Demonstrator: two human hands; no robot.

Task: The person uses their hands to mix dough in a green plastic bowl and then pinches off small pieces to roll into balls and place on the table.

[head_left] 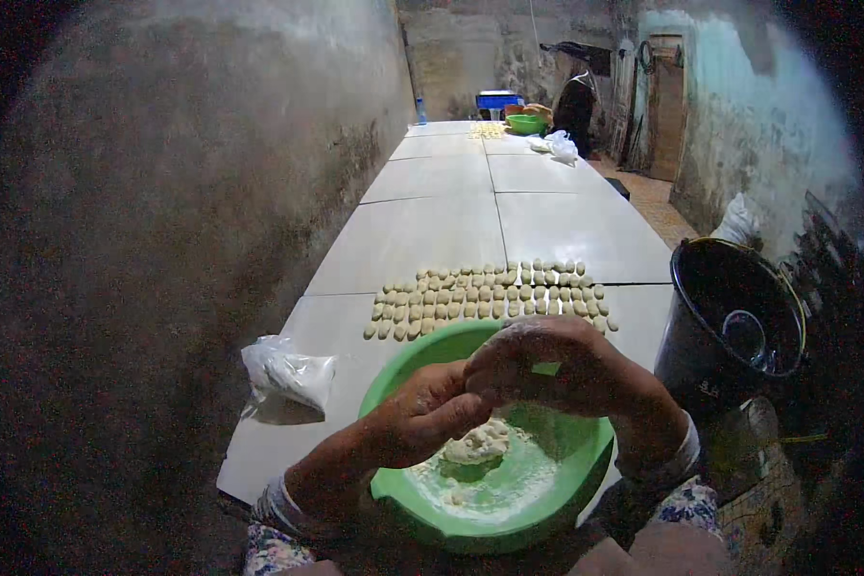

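Observation:
Both of my hands are over a wide green bowl [586, 470] at the table's near end. My left hand [430, 408] is closed, its thumb lying along the front. Arched over from the right, my right hand [547, 355] meets it at the fingertips. Whatever lies between the palms is hidden. Below them, a lump of pale dough [480, 444] sits in the bowl, with white flour spread over the bottom. Just beyond the rim, several rows of small oval dough pieces [470, 295] lie on the table.
The long white tiled table [432, 226] runs away from me along a stained wall. A clear plastic bag [290, 372] with white contents rests at left; a black bucket [730, 326] stands at right. At the far end are another green bowl [525, 124] and a person in dark clothing [574, 113].

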